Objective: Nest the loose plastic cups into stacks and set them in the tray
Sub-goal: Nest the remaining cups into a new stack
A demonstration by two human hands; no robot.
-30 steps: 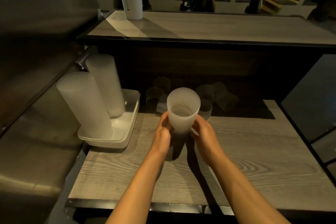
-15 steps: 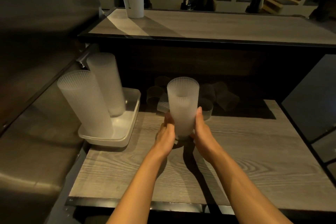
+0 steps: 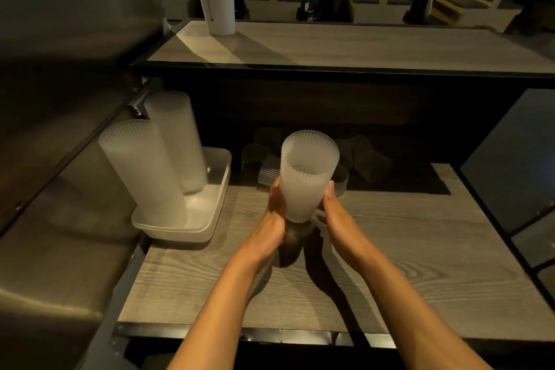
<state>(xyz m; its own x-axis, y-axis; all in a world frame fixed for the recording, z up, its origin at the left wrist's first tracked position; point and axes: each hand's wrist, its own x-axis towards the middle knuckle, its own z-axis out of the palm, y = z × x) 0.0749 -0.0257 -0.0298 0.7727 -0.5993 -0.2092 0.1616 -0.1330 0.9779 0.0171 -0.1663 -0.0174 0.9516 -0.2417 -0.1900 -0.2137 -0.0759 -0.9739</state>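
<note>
A stack of frosted, ribbed plastic cups (image 3: 305, 177) is held upright above a wood-grain desk (image 3: 390, 249), its base lifted clear of the surface with a dark shadow beneath it. The stack is gripped low down from both sides: the left hand (image 3: 274, 204) is curled around its left flank and the right hand (image 3: 330, 207) around its right, thumb raised along the wall. To the left, at the desk's edge, a shallow translucent tray (image 3: 207, 216) is seen, already carrying two tall stacks (image 3: 147, 168) that lean slightly away to the left. Behind the held stack, in the shade under a raised counter (image 3: 330, 48), several loose cups (image 3: 255, 156) are lying or standing, hard to count in the dim light. The step in hand is judged to be carrying this stack to the tray. It would best be kept vertical and supported near the base, so that the nested cups are not allowed to slide apart. The free space at the tray's near right side is judged the place to be aimed for, and the stack should be lowered straight down, well clear of the two leaning stacks, which could be toppled by a sideways knock. The grip should be released only once the base is felt to be flat on the tray floor.
</note>
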